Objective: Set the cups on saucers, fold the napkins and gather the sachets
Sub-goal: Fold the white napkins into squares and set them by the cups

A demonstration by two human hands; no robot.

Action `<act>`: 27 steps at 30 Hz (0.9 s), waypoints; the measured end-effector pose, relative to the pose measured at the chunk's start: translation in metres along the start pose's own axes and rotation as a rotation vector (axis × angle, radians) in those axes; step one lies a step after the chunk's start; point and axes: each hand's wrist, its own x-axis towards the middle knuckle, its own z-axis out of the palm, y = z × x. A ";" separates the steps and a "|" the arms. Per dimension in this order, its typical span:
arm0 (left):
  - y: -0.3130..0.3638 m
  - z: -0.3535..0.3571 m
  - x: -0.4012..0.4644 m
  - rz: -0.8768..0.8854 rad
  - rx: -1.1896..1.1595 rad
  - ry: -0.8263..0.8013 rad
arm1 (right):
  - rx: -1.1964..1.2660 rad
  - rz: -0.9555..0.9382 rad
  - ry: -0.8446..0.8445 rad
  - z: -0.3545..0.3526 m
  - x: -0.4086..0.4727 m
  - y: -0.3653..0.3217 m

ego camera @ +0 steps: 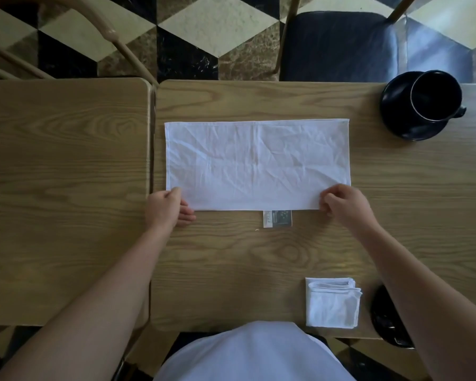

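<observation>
At mid-frame the white napkin (spread flat on the desk) is pinched at its lower corners by the left hand and right hand, fingers closed on the cloth.

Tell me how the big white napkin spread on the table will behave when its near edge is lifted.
The spread napkin is thin, creased cloth, so it will probably droop between the left hand and right hand. It looks light and should slide easily on the smooth table. The sachet tucked under its edge may get dragged.
</observation>
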 end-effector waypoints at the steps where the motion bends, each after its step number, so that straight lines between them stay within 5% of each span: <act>1: 0.001 0.000 -0.001 -0.007 -0.010 0.008 | -0.004 0.000 0.009 -0.005 0.001 0.002; 11: 0.010 0.004 -0.010 -0.042 -0.032 0.063 | -0.068 0.006 -0.115 -0.018 0.010 -0.003; 15: 0.011 0.027 -0.029 -0.044 -0.156 0.146 | -0.299 -0.098 -0.118 -0.031 0.035 -0.034; 20: 0.013 0.119 -0.096 -0.297 -0.545 -0.189 | -0.527 -0.495 0.119 -0.033 0.072 -0.099; 24: 0.022 0.173 -0.144 -0.554 -0.753 -0.506 | -0.843 -0.462 0.010 -0.025 0.086 -0.131; 27: 0.031 0.193 -0.158 -0.543 -0.691 -0.503 | -1.057 -0.419 -0.009 -0.024 0.084 -0.142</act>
